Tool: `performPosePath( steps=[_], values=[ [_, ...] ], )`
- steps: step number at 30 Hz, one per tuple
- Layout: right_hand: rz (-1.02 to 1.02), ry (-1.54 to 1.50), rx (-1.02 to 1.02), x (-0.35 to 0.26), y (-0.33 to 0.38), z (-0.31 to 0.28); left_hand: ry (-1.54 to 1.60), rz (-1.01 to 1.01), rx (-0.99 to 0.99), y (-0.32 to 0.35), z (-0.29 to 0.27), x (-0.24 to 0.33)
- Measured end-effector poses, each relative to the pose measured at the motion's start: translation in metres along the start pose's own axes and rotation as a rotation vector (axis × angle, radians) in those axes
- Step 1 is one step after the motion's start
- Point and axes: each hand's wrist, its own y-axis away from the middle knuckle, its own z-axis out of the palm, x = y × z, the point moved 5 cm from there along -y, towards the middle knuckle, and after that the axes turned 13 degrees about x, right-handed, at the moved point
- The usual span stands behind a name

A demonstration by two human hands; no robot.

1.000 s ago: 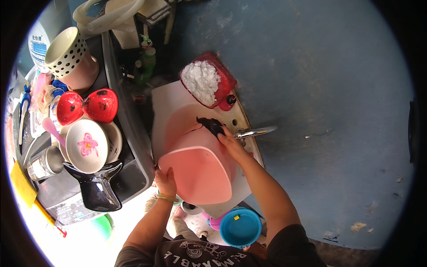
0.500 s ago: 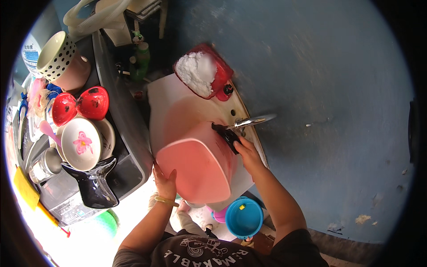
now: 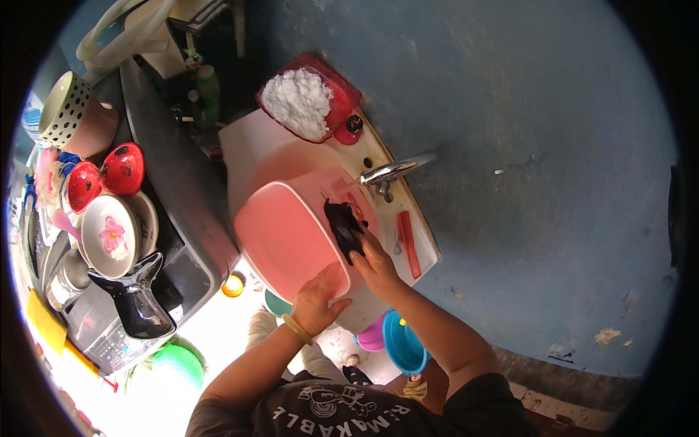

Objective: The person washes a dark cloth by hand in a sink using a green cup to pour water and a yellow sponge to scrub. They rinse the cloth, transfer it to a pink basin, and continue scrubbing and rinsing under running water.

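A pink plastic bin lies tilted over the white sink, its open mouth facing me and to the left. My left hand grips its near rim, with the fingers reaching over the edge. My right hand holds a crumpled black cloth against the bin's outer right side. Red print shows on that wall around the cloth. Just beyond the bin, a chrome faucet juts from the sink's right ledge. On the same ledge rests a flat red strip-like object, right of my right hand.
A red tray heaped with a white fluffy substance sits at the sink's far end. To the left, a dark grey machine carries bowls, red dishes and cups. A blue bucket stands below; a blue wall bounds the right.
The bin has turned and lifted, its mouth swinging left. My left hand has shifted from its left side to its near rim. The cloth has moved left along the wall, uncovering the red strip.
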Motion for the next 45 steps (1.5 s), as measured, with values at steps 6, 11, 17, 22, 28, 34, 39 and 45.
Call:
performPosePath(
  steps=[6, 11, 17, 22, 28, 34, 39, 45],
  values=[
    [0.209, 0.185, 0.119, 0.098, -0.040, -0.007, 0.061, 0.087, 0.056, -0.003, 0.018, -0.011],
    [0.213, 0.105, 0.062, 0.092, -0.050, -0.005, 0.058, 0.021, 0.067, -0.003, 0.018, -0.013],
    [-0.064, 0.062, 0.004, -0.009, 0.003, 0.004, 0.035, 0.008, 0.123, 0.001, 0.017, -0.016],
    [-0.039, 0.043, -0.003, 0.024, -0.042, 0.008, 0.008, 0.046, 0.120, -0.002, 0.017, -0.010],
    [0.079, 0.060, 0.020, 0.069, -0.081, 0.011, 0.029, -0.010, 0.113, -0.001, 0.020, -0.014],
    [-0.072, 0.073, 0.014, 0.022, -0.006, 0.000, 0.002, -0.003, 0.116, -0.003, 0.019, -0.009],
    [-0.034, -0.060, -0.079, -0.005, 0.019, -0.001, -0.008, 0.006, 0.134, -0.002, 0.018, -0.012],
    [0.092, 0.040, 0.117, 0.089, -0.053, 0.006, 0.030, -0.034, 0.137, -0.002, 0.020, -0.014]
  ],
)
